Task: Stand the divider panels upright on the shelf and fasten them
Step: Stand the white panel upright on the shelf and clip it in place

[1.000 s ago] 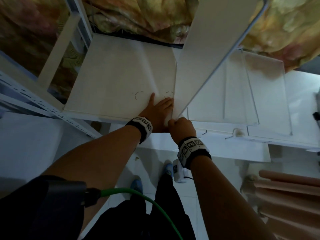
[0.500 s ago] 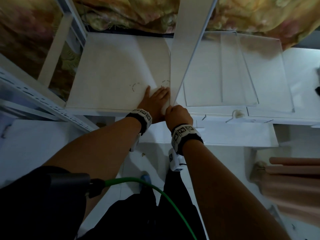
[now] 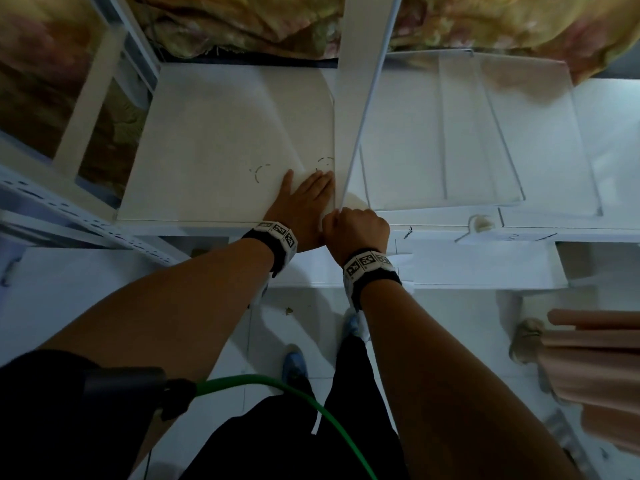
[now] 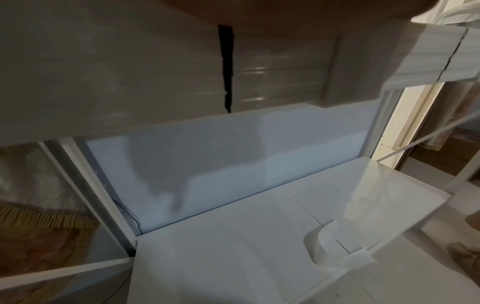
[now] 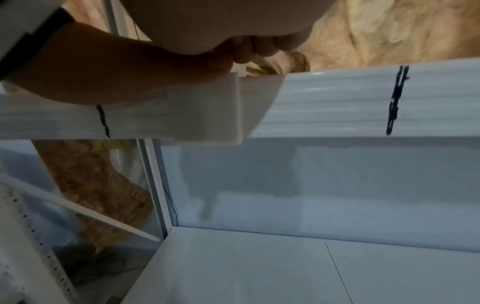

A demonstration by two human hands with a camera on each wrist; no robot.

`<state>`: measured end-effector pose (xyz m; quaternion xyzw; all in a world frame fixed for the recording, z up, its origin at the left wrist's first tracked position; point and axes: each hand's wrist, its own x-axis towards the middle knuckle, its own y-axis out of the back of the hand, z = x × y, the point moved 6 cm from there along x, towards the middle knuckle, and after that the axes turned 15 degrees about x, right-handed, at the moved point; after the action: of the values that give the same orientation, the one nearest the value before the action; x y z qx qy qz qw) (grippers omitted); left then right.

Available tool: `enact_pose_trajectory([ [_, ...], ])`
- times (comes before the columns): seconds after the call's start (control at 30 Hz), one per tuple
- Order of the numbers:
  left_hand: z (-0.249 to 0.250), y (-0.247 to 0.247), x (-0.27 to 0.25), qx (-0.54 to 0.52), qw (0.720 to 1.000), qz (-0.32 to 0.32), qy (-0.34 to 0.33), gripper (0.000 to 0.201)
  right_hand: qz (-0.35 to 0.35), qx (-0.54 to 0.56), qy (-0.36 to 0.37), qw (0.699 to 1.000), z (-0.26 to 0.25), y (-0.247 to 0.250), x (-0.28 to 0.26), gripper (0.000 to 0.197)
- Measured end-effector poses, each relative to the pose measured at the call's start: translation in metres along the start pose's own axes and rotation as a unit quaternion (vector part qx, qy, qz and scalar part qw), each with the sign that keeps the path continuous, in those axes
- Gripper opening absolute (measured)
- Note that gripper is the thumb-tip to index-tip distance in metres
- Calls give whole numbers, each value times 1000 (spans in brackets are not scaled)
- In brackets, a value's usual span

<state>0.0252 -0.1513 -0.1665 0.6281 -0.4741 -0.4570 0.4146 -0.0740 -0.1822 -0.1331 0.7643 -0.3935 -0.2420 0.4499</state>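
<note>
A white divider panel (image 3: 360,81) stands upright on the white shelf (image 3: 433,225), running from the front edge to the back. My right hand (image 3: 353,226) is curled into a fist at the panel's near lower corner and grips it there; its curled fingers (image 5: 259,49) sit above the shelf's front lip. A white clip piece (image 5: 207,115) hangs over that lip below them. My left hand (image 3: 304,199) lies flat with straight fingers on a white sheet (image 3: 214,140) that covers the shelf just left of the panel.
Clear panels (image 3: 485,133) lie flat on the shelf to the right. Patterned cloth (image 3: 242,22) hangs behind the rack. A perforated rack post (image 3: 69,209) runs at the left. Below is a lower shelf (image 4: 233,257) with a curl of tape (image 4: 324,244).
The divider panel has swung from leaning right to standing upright. Both hands stay at its near lower corner.
</note>
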Motion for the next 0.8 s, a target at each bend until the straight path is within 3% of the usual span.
enact_pose_trajectory([
  [0.2, 2, 2, -5, 17, 1000, -1, 1, 95, 76, 40, 50, 995, 1, -5, 3, 42],
  [0.4, 9, -2, -4, 28, 999, -3, -15, 98, 68, 48, 72, 994, 10, -6, 4, 45],
  [0.57, 7, -10, -1, 42, 999, -6, -23, 99, 17, 21, 79, 996, 10, -8, 6, 44],
  [0.8, 5, -13, 0, 50, 999, 11, -17, 101, 37, -3, 92, 995, 9, -14, 4, 39],
])
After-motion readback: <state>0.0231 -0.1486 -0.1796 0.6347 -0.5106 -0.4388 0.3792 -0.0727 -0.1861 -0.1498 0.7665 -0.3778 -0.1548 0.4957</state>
